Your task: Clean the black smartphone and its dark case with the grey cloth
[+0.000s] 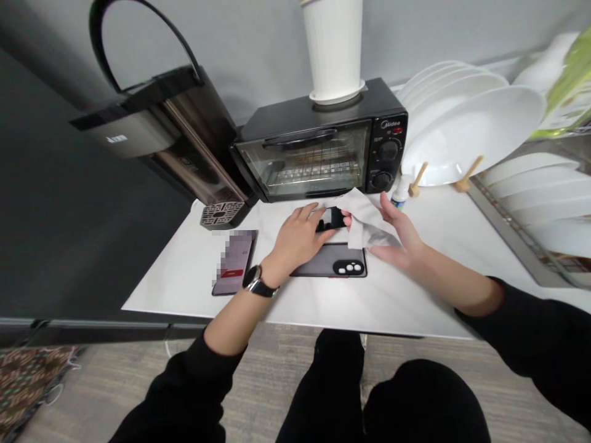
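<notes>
My left hand (pixel 298 237), with a watch on its wrist, grips a dark, glossy phone (pixel 331 218) by its left end, thumb and fingers on its edges. My right hand (pixel 399 239) is closed on a white tissue (pixel 362 212), part of which hangs loose. The tissue touches the phone's right end, where my right fingertips partly show. Just in front of both hands lies a phone case (pixel 318 261), grey with a black rim and camera cut-outs. My left forearm covers its left end.
Another phone (pixel 234 264) lies on the white table (pixel 166 277) at left. Behind stand a drinks machine (pixel 184 141) and a toaster oven (pixel 318 154) bearing a white pot (pixel 335 49). A small bottle (pixel 400 192) and racked white plates (pixel 480 129) are at right.
</notes>
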A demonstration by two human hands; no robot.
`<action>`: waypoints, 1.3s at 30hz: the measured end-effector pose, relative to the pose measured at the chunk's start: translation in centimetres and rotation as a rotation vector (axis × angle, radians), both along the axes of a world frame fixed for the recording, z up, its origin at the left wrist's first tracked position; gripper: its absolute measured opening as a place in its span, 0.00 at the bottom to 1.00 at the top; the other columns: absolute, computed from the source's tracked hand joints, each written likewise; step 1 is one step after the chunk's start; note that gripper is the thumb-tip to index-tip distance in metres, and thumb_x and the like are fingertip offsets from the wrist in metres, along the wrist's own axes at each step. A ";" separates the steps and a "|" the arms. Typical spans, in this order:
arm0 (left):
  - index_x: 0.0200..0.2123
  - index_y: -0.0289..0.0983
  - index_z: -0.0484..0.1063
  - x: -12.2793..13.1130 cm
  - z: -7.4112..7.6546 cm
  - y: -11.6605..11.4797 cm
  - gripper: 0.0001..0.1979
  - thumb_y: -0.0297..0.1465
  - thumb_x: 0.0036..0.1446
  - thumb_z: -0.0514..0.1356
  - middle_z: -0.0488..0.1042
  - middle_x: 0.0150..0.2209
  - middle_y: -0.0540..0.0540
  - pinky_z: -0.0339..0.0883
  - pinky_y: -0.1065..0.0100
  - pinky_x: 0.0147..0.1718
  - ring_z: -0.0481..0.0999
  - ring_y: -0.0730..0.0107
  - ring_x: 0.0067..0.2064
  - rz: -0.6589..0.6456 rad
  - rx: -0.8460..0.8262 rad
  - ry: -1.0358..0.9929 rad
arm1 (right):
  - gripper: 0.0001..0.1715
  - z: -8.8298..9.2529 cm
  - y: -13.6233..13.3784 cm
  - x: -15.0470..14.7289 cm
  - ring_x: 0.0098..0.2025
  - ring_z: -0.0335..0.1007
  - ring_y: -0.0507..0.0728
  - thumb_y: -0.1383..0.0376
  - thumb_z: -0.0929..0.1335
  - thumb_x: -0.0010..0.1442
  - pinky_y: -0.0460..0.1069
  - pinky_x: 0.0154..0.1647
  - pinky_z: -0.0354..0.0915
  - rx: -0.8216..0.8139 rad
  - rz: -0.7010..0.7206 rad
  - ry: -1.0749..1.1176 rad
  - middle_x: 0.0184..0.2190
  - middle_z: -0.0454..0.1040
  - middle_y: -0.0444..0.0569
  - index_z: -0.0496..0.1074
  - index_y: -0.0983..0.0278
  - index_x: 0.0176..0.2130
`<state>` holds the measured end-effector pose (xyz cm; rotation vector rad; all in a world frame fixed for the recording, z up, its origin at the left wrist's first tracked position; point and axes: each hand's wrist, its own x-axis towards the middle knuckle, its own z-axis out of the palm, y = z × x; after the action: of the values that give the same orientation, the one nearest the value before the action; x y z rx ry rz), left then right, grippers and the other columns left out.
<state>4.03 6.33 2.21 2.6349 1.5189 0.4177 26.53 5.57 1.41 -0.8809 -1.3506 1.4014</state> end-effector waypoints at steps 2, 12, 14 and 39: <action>0.66 0.30 0.68 0.5 -0.7 2.5 0.32 0.44 0.67 0.64 0.70 0.67 0.30 0.61 0.48 0.67 0.70 0.45 0.66 -0.095 -0.042 0.004 | 0.46 -0.2 0.0 -0.1 0.44 0.83 0.65 0.34 0.49 0.70 0.60 0.44 0.80 -0.103 0.078 0.105 0.32 0.82 0.56 0.78 0.62 0.38; 0.69 0.26 0.65 1.2 -1.2 3.6 0.33 0.41 0.68 0.62 0.74 0.62 0.28 0.61 0.48 0.66 0.72 0.44 0.63 -0.120 0.024 -0.030 | 0.20 -0.2 0.0 -0.8 0.38 0.80 0.59 0.52 0.78 0.55 0.55 0.44 0.78 -0.187 0.018 0.300 0.34 0.80 0.46 0.72 0.59 0.39; 0.68 0.26 0.66 0.8 -0.5 3.3 0.35 0.44 0.67 0.64 0.74 0.63 0.27 0.59 0.46 0.67 0.73 0.43 0.63 -0.074 0.043 -0.081 | 0.20 -0.4 0.1 -0.5 0.37 0.78 0.58 0.48 0.76 0.60 0.55 0.41 0.77 -0.049 -0.121 0.239 0.33 0.78 0.45 0.71 0.57 0.40; 0.64 0.35 0.71 2.7 -0.4 -2.6 0.34 0.52 0.74 0.41 0.72 0.66 0.33 0.71 0.52 0.54 0.83 0.53 0.51 -0.150 -1.718 -1.589 | 0.05 -1.1 -0.1 0.6 0.35 0.72 0.58 0.61 0.72 0.64 0.54 0.34 0.69 0.641 -0.829 -0.253 0.36 0.77 0.48 0.78 0.57 0.42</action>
<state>6.77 3.72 1.83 0.5211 0.4345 0.5208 27.14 5.42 0.32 -1.0112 -1.2693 0.2032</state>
